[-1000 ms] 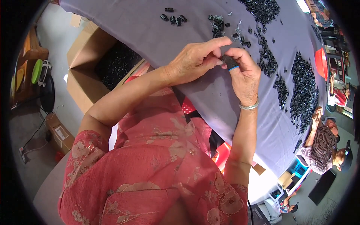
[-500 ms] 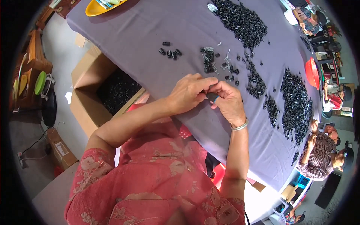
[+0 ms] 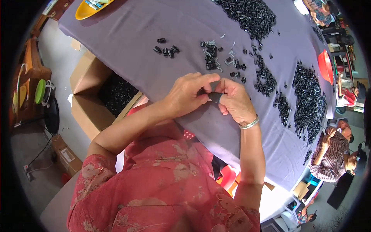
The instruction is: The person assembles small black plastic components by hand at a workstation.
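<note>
1. Head view, centre of frame: left hand (image 3: 188, 96) and right hand (image 3: 234, 101) meet over the near part of the surface (image 3: 127, 46), which is covered w/ a purple-grey cloth.
2. Small black part (image 3: 215, 96) sits between the two hands, approx. frame centre. Dark, matte, short and chunky; exact shape hard to tell, mostly hidden by fingers.
3. Left hand: fingers curled in, thumb and fingertips pinched on the black part from the left side.
4. Right hand: fingers bent, closed on the same part from the right; silver bangle (image 3: 249, 124) on the wrist.
5. Just above the hands, upper centre: small cluster of loose black pieces (image 3: 210, 58) mixed w/ pale slivers, lying on the cloth.
6. Left of that, a few separate black pieces (image 3: 167, 50) in a short row.
7. Top centre-right: big heap of black parts (image 3: 251, 15). Right side: another long heap (image 3: 307, 100).
8. Upper left corner: yellow dish (image 3: 87, 9) at the surface edge. Right edge: red bowl (image 3: 326, 65).
9. Left of frame, beside the surface on the floor: open cardboard box (image 3: 96, 96) filled w/ black pieces.
10. Lower right: another person (image 3: 334, 150) in a striped shirt, well apart from the hands.
</note>
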Tool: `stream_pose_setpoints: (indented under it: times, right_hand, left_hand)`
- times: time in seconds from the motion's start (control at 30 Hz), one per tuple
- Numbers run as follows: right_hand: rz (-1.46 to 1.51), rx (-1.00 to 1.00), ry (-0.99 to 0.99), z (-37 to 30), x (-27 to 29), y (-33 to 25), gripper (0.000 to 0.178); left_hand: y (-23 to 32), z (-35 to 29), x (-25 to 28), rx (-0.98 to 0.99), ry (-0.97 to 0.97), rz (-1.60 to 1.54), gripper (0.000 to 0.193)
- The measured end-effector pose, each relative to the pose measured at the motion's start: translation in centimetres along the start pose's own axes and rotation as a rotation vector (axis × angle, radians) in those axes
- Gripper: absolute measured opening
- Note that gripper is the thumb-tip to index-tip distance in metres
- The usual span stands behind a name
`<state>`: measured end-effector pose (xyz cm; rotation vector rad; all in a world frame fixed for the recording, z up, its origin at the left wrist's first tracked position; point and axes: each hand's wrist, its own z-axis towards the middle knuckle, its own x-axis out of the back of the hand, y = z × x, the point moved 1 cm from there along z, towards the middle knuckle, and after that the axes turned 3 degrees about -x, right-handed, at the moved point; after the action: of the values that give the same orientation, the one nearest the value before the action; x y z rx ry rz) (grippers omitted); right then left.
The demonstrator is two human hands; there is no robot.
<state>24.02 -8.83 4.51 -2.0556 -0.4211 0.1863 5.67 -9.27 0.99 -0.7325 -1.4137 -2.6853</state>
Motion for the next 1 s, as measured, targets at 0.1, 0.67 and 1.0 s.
stream_pose_setpoints:
  times: [0.1, 0.67, 1.0]
  right_hand:
    - [0.065, -0.049, -0.027, 0.0, -0.1, 0.0, 0.008]
    - [0.003, 0.062, 0.027, -0.8, -0.7, 0.0, 0.013]
    - [-0.655, 0.894, 0.535, 1.6, -1.3, -1.5, 0.028]
  left_hand:
    - [0.1, -0.1, 0.0, 0.047, -0.001, -0.028, 0.062]
    - [0.4, 0.2, 0.3, 0.019, 0.141, 0.065, 0.036]
    - [-2.0, 1.9, 6.0, -0.089, 0.388, 0.682, 0.018]
